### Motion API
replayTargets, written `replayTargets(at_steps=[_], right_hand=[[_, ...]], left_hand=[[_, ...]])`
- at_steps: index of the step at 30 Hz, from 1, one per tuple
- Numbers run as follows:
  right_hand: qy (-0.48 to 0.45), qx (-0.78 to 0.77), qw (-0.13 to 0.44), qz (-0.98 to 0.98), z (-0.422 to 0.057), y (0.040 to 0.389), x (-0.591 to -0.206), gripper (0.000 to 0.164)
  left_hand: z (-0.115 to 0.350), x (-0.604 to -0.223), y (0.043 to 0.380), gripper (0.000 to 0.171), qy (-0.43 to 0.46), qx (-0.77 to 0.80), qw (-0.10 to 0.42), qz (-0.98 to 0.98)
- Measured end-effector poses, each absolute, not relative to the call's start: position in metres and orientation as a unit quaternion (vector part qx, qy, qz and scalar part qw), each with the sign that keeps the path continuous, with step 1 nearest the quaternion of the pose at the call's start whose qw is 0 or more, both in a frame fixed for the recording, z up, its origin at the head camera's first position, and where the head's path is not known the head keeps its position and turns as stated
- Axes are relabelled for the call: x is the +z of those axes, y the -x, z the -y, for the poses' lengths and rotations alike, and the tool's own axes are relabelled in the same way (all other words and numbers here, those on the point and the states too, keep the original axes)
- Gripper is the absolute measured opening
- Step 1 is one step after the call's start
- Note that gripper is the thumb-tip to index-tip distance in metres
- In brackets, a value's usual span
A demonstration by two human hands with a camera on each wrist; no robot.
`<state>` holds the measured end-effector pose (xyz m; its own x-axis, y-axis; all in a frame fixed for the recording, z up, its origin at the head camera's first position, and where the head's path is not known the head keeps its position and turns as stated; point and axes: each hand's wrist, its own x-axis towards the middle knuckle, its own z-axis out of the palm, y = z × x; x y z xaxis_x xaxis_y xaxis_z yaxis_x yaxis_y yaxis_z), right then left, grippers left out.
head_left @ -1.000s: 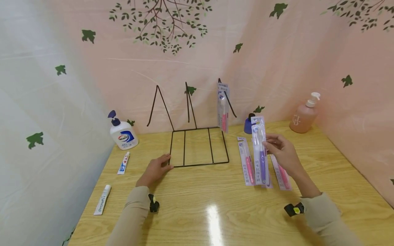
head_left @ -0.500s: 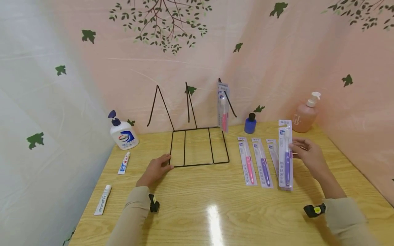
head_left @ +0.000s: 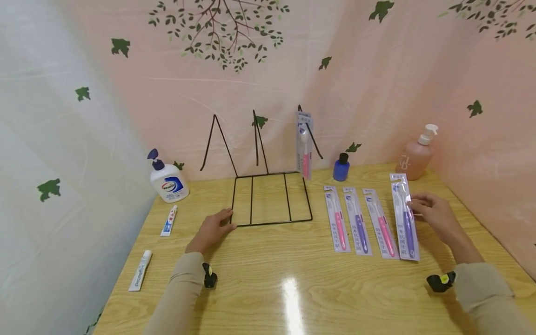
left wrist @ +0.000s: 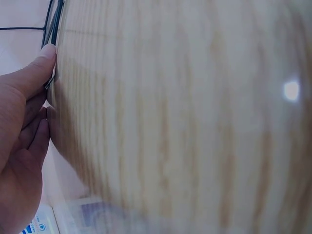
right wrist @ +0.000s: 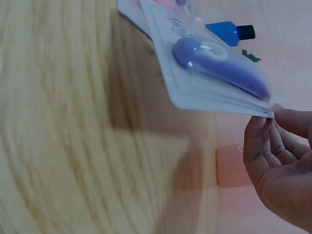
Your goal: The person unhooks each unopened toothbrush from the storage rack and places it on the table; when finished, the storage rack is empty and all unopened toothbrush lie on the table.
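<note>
Pinches a purple toothbrush [head_left: 404,221] by its edge with the right hand [head_left: 437,217], beside a pink toothbrush [head_left: 381,224]; grips the rack [head_left: 267,174] at its near-left corner with the left hand [head_left: 212,230]. Shows a gap between purple toothbrush and table [right wrist: 58,146] only from the right wrist; from the left, crops the rack to a few wires.

The setting resembles a shop display, though the close view leaves the wider room uncertain: a black wire hook rack [head_left: 287,197] on a yellow wood-grain table [head_left: 259,279], pink leaf-printed drapery [head_left: 293,79] behind it, plastic-packed toothbrushes [head_left: 360,232] to its right.
</note>
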<state>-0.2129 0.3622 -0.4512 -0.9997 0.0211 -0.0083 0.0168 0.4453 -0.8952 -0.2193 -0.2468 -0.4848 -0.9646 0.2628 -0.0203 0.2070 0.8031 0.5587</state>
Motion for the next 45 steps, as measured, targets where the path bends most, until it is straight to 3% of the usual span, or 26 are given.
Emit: replayTargets(at_steps=[4,20,45], right_hand=[[0.005,0.505,-0.029,0.863,-0.367,0.218,-0.459,0.056],[0.026,0.424,-0.084,0.902,-0.367,0.235,-0.475,0.053],[0.039,0.412,-0.066,0.908,-0.365,0.232,-0.474,0.045]], left_hand=[[0.247,-0.485,0.220,0.059,-0.124,0.290,0.048,-0.948],[0.245,-0.483,0.221,0.059,-0.121,0.292,0.048,-0.948],[0.245,-0.482,0.218,0.059,-0.118,0.290,0.052,-0.948]])
